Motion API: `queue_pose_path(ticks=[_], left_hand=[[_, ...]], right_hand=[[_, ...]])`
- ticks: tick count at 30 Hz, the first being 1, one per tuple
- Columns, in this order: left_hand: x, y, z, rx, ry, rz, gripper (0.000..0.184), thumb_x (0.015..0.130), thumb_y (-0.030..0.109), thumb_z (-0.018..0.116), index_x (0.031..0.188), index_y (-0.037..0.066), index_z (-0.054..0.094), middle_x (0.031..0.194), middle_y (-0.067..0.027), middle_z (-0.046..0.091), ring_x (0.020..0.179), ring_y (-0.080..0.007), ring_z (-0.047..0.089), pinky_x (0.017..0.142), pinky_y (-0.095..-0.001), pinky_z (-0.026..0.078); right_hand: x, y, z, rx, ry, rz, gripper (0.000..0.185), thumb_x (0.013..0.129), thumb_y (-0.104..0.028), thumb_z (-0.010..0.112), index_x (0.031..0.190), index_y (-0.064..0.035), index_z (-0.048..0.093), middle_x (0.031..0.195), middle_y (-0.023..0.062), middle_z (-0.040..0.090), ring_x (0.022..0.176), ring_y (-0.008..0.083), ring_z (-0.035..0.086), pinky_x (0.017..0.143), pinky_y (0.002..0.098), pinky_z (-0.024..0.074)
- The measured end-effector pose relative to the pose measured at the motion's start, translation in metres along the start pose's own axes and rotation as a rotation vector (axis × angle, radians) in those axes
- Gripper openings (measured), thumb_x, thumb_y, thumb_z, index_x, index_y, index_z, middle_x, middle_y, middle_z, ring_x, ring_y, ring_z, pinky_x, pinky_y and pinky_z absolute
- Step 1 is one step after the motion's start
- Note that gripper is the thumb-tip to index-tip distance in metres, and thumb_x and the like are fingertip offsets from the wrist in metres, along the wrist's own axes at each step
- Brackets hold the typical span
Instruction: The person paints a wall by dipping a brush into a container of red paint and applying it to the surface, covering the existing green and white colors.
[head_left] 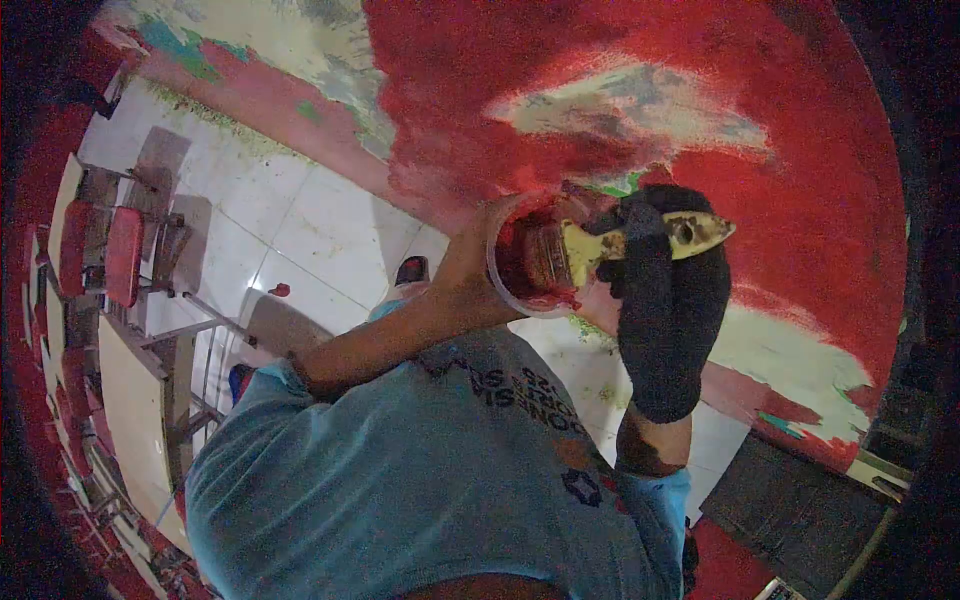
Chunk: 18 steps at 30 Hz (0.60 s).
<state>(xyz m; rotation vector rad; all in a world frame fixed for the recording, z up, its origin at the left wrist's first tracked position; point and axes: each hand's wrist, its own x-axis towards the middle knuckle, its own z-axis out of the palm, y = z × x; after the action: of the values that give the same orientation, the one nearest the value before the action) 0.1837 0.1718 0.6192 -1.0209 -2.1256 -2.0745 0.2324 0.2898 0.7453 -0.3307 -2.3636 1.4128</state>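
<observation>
My left hand (478,258), bare, is wrapped round a clear cup (497,275) with red paint inside; its fingers are mostly hidden behind the cup. My right hand (665,270), in a black glove, grips the yellowish, paint-stained handle of a brush (583,252). The bristles are at the mouth of the cup, over the red paint. Behind both hands rises a wall (800,190) covered in red, with pale, grey and green patches showing.
White floor tiles (310,215) with specks run along the wall's foot at the left. Red chairs (124,255) and a pale tabletop (135,420) stand at the far left. A dark surface (790,500) lies at the lower right.
</observation>
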Motion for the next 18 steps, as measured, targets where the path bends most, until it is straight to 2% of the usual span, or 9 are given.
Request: queue_pose_path(ticks=[2,4,6,9,11,13,15,17,18], left_hand=[[0.000,-0.001,0.002,-0.166,0.003,-0.057,0.088,0.046,0.029,0.081,0.117,0.004,0.035,0.107,-0.0144,0.049,0.098,-0.0287,0.050,0.084,-0.0369,0.040],[-0.003,-0.004,0.004,-0.149,0.020,-0.072,0.087,0.047,0.029,0.081,0.117,0.004,0.035,0.107,-0.0142,0.049,0.098,-0.0288,0.050,0.084,-0.0369,0.040],[-0.004,-0.005,0.005,-0.132,0.037,-0.087,0.087,0.047,0.029,0.081,0.116,0.004,0.035,0.107,-0.0141,0.049,0.098,-0.0290,0.050,0.084,-0.0369,0.040],[-0.001,-0.003,0.002,0.005,0.032,0.010,0.088,0.046,0.029,0.081,0.117,0.004,0.035,0.107,-0.0139,0.049,0.097,-0.0290,0.050,0.084,-0.0370,0.040],[0.001,-0.001,0.000,-0.035,-0.016,-0.027,0.089,0.046,0.030,0.082,0.117,0.004,0.035,0.107,-0.0139,0.049,0.098,-0.0285,0.050,0.085,-0.0370,0.040],[-0.003,-0.007,0.003,-0.093,0.004,-0.081,0.089,0.045,0.031,0.082,0.117,0.004,0.036,0.107,-0.0139,0.049,0.098,-0.0283,0.050,0.085,-0.0370,0.039],[-0.005,-0.008,0.003,-0.151,0.025,-0.135,0.089,0.045,0.031,0.082,0.117,0.004,0.036,0.107,-0.0138,0.049,0.098,-0.0281,0.049,0.085,-0.0370,0.039],[-0.004,-0.004,0.001,-0.142,-0.004,-0.171,0.089,0.043,0.022,0.082,0.117,0.005,0.035,0.110,-0.0124,0.047,0.101,-0.0257,0.048,0.087,-0.0380,0.040],[-0.003,-0.002,-0.001,-0.137,-0.018,-0.189,0.090,0.043,0.018,0.082,0.118,0.005,0.034,0.112,-0.0117,0.046,0.103,-0.0244,0.047,0.088,-0.0384,0.040]], right_hand=[[0.001,0.002,0.001,-0.012,0.009,0.030,0.012,0.080,-0.013,0.052,0.086,-0.0024,0.053,0.073,0.0095,0.058,0.068,0.0164,0.058,0.062,0.0274,0.0456],[0.001,0.008,0.003,-0.017,0.021,-0.097,0.014,0.083,-0.015,0.047,0.087,-0.0022,0.051,0.072,0.0052,0.056,0.059,0.0099,0.053,0.051,0.0222,0.0415],[0.001,0.006,0.001,-0.035,0.007,-0.049,0.015,0.084,-0.016,0.047,0.087,-0.0022,0.051,0.072,0.0053,0.056,0.059,0.0097,0.053,0.051,0.0220,0.0414],[0.001,0.001,-0.003,-0.076,-0.010,0.000,0.015,0.084,-0.016,0.047,0.086,-0.0025,0.051,0.072,0.0057,0.056,0.059,0.0094,0.052,0.050,0.0215,0.0406],[0.002,0.003,-0.005,-0.098,-0.011,0.003,0.014,0.084,-0.016,0.048,0.086,-0.0027,0.051,0.072,0.0060,0.056,0.058,0.0092,0.051,0.049,0.0213,0.0399],[0.002,0.011,-0.007,0.040,0.098,-0.047,0.015,0.083,-0.018,0.048,0.086,-0.0032,0.050,0.071,0.0075,0.056,0.053,0.0106,0.050,0.044,0.0221,0.0384],[0.004,0.018,-0.018,0.086,0.127,-0.010,0.017,0.084,-0.020,0.048,0.088,-0.0033,0.050,0.072,0.0083,0.056,0.051,0.0113,0.050,0.042,0.0225,0.0379],[0.004,0.028,-0.028,0.132,0.156,0.026,0.019,0.084,-0.021,0.048,0.090,-0.0033,0.050,0.073,0.0091,0.056,0.050,0.0121,0.049,0.041,0.0229,0.0374],[0.003,0.035,-0.031,-0.030,0.206,-0.067,0.020,0.084,-0.022,0.048,0.092,-0.0030,0.049,0.074,0.0098,0.056,0.049,0.0129,0.049,0.041,0.0232,0.0375]])
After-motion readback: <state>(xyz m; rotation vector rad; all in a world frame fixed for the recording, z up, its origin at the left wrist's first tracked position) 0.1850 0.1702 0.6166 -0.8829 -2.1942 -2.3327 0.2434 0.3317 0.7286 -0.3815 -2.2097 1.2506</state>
